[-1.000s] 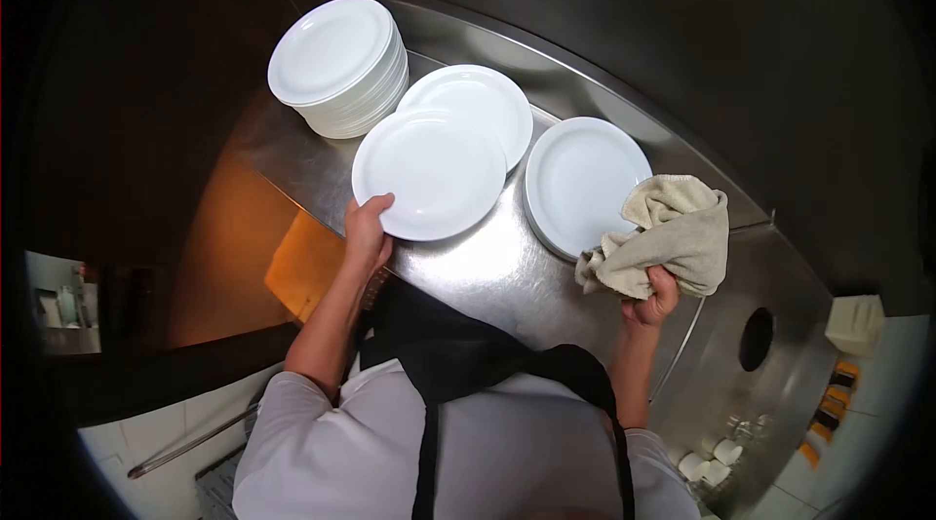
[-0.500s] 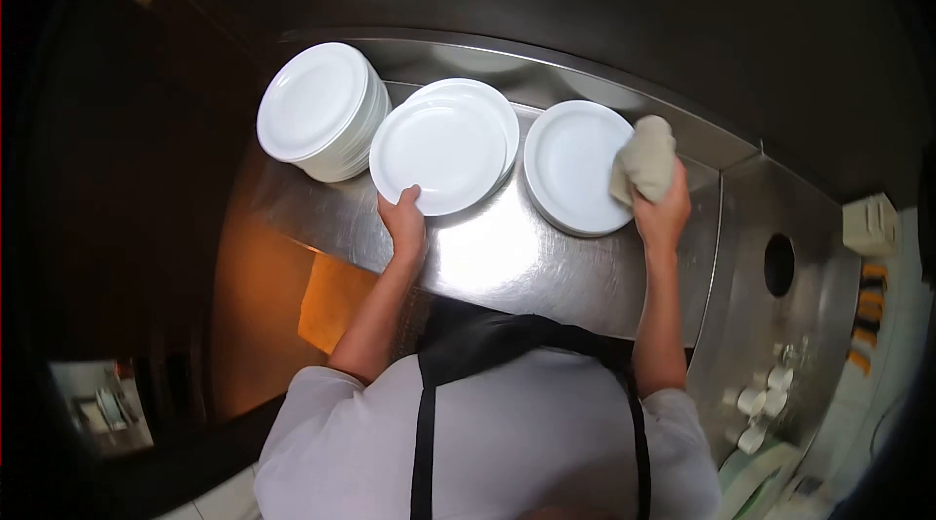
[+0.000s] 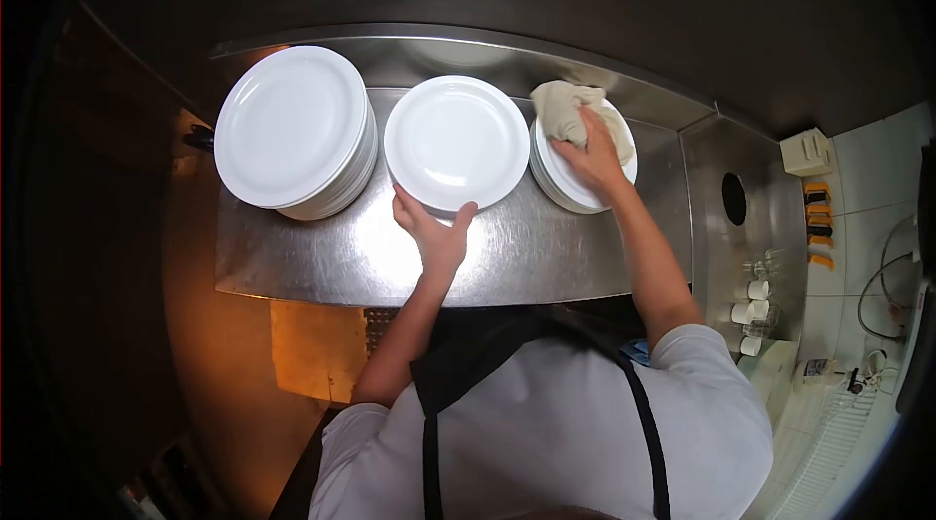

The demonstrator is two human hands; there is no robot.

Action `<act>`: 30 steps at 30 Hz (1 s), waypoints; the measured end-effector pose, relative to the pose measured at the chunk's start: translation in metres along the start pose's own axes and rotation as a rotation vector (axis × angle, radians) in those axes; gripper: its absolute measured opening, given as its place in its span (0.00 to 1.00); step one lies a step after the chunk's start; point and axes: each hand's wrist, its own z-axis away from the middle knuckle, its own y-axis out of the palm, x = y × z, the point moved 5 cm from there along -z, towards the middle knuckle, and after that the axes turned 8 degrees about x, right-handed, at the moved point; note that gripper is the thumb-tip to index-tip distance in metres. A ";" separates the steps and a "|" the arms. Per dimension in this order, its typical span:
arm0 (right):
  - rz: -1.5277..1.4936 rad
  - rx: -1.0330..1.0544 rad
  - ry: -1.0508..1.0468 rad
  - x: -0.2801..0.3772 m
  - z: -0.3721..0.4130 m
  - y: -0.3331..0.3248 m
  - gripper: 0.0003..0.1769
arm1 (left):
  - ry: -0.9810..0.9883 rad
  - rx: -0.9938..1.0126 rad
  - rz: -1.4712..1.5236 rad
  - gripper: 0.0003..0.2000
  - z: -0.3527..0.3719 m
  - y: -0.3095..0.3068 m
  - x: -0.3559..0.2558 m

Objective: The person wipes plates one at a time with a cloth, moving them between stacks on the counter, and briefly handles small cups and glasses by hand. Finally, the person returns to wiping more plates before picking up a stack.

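Observation:
Three piles of white plates stand in a row on a steel counter. My left hand is at the near rim of the top plate of the middle pile, thumb and fingers spread apart along its edge. That plate lies level on the pile. A beige cloth is bunched in my right hand, pressed on the top plate of the right pile and hiding part of it. The left pile is the tallest, and neither hand touches it.
The steel counter has a raised back edge. At the right is another steel surface with a dark round hole and several white cups. Orange-handled items hang on the tiled wall, below a beige box.
My left hand's plate, tilted and off-centre before, now lies squarely on the middle pile. My right hand has moved the cloth from the right plate's rim leftward across its face. The view has shifted.

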 end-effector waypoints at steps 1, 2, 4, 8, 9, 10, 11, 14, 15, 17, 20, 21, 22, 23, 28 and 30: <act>-0.045 0.043 -0.029 0.010 0.002 0.004 0.49 | -0.018 -0.008 0.013 0.60 -0.001 -0.002 0.003; -0.029 0.068 -0.067 0.019 0.010 0.006 0.49 | -0.034 -0.012 0.023 0.61 -0.001 -0.002 0.004; 0.000 0.119 -0.140 0.031 0.038 0.006 0.49 | -0.054 -0.030 0.017 0.62 0.000 -0.003 0.000; 0.039 0.205 -0.135 0.022 0.098 -0.016 0.47 | 0.211 -0.188 -0.110 0.53 0.031 -0.010 -0.025; 0.083 0.213 -0.098 0.010 0.109 -0.027 0.46 | 0.334 -0.182 -0.135 0.49 0.043 -0.009 -0.030; 0.110 0.217 -0.066 -0.009 0.117 -0.030 0.45 | 0.496 0.176 0.101 0.36 0.052 0.019 -0.049; 0.128 0.187 -0.042 -0.019 0.117 -0.032 0.44 | 0.600 0.304 -0.011 0.27 0.056 0.039 -0.067; 0.206 0.107 0.003 -0.048 0.092 -0.044 0.45 | 0.362 0.443 -0.022 0.36 0.054 0.103 -0.081; 0.211 0.090 -0.010 -0.054 0.082 -0.046 0.45 | 0.161 0.463 0.064 0.43 0.052 0.120 -0.080; 0.215 0.057 -0.043 -0.063 0.058 -0.048 0.45 | 0.087 0.385 0.023 0.51 0.047 0.154 -0.060; 0.217 0.021 -0.096 -0.067 0.023 -0.044 0.47 | 0.101 0.328 -0.059 0.59 0.046 0.175 -0.075; 0.198 0.014 -0.129 -0.064 0.011 -0.042 0.47 | 0.125 0.323 -0.093 0.60 0.047 0.181 -0.082; 0.177 0.008 -0.159 -0.058 0.001 -0.039 0.48 | 0.124 0.290 -0.151 0.63 0.046 0.188 -0.081; 0.158 0.000 -0.186 -0.052 -0.006 -0.034 0.48 | 0.117 0.258 -0.166 0.63 0.047 0.192 -0.078; -0.022 0.121 -0.402 -0.011 -0.007 -0.009 0.48 | 0.094 0.182 -0.050 0.64 0.048 0.210 -0.060; -0.087 0.216 -0.485 0.002 0.010 -0.005 0.48 | 0.081 0.179 0.057 0.61 0.047 0.210 -0.065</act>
